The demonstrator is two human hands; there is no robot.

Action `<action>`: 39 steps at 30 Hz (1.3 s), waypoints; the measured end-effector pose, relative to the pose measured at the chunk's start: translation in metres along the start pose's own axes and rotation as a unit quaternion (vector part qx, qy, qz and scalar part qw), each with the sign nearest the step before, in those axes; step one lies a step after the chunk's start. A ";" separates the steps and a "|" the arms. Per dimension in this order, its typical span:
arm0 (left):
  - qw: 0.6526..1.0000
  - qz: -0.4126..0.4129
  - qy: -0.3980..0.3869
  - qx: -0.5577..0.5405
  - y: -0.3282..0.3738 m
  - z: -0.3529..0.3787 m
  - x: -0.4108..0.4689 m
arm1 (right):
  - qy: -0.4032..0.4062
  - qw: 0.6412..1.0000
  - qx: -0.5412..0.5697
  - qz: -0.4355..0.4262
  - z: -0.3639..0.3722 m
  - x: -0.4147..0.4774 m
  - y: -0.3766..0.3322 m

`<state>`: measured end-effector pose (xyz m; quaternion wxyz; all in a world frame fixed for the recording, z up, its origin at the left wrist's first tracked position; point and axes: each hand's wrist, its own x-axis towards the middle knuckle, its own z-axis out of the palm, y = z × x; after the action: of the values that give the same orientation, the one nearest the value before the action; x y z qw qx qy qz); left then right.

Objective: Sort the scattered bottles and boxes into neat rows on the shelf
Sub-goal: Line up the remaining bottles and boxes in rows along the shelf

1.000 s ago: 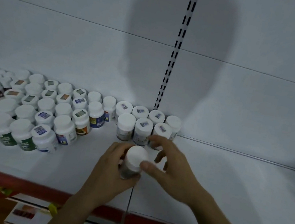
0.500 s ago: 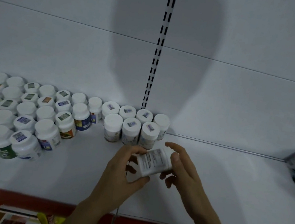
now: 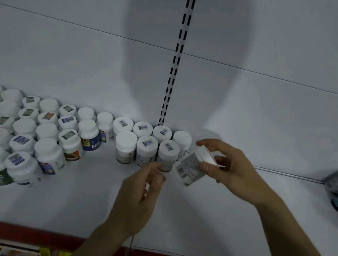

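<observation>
Fingers (image 3: pixel 207 167) of right hand (image 3: pixel 233 171) pinch bottle (image 3: pixel 189 169) at its cap, centre-right of frame just above shelf (image 3: pixel 237 220), axis tilted, cap up-right, base down-left beside right end of front row (image 3: pixel 147 146); left hand (image 3: pixel 139 195), loosely curled and seemingly empty, hangs lower left, right hand nearer.

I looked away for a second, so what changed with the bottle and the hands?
The small white-capped plastic bottle, upright in both hands a second ago, is now tipped over and carried right, to the end of the front row. The left hand let go; the right hand grips its cap alone. The rows of white-capped bottles stayed put.
</observation>
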<state>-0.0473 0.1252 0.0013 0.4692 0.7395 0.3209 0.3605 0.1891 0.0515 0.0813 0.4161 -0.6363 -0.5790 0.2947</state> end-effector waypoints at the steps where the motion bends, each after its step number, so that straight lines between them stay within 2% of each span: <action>1: 0.995 0.049 0.024 0.085 0.001 -0.004 0.006 | 0.000 0.999 -0.049 0.018 -0.008 0.007 0.002; 3: 0.971 0.121 0.037 0.204 0.007 -0.010 0.022 | 0.005 0.989 -0.139 0.058 -0.019 0.020 0.005; 5: 0.954 0.150 0.031 0.258 0.015 -0.012 0.037 | 0.022 0.977 -0.197 0.081 -0.025 0.031 0.007; 9: 0.930 0.143 -0.042 0.336 0.021 -0.007 0.051 | 0.017 0.954 -0.292 0.069 -0.018 0.048 0.014; 14: 0.926 0.128 -0.093 0.344 0.009 -0.006 0.056 | 0.085 0.928 -0.352 0.088 0.005 0.063 0.030; 19: 0.918 0.133 -0.105 0.358 0.002 -0.008 0.056 | 0.153 0.932 -0.315 0.088 0.021 0.063 0.044; 24: 0.917 0.139 -0.100 0.360 0.000 -0.008 0.055 | 0.171 0.944 -0.265 0.096 0.021 0.061 0.053; 26: 0.919 0.137 -0.096 0.357 -0.001 -0.008 0.055 | 0.185 0.955 -0.206 0.104 0.022 0.057 0.053; 29: 0.931 0.122 -0.089 0.333 -0.002 -0.008 0.055 | 0.214 0.965 -0.054 0.139 0.027 0.037 0.052; 33: 0.944 0.108 -0.055 0.305 0.003 -0.001 0.055 | 0.311 0.938 0.039 0.149 0.035 -0.016 0.061; 36: 0.954 0.150 -0.007 0.258 0.014 0.014 0.054 | 0.332 0.931 -0.035 0.148 0.020 -0.062 0.073; 39: 0.962 0.192 -0.025 0.191 0.024 0.041 0.048 | 0.334 0.911 -0.204 0.131 -0.032 -0.108 0.086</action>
<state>0.0157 0.1362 0.0227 0.2494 0.8718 0.2240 0.3572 0.2418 -0.0590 0.0100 0.4043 -0.8385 -0.3652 -0.0082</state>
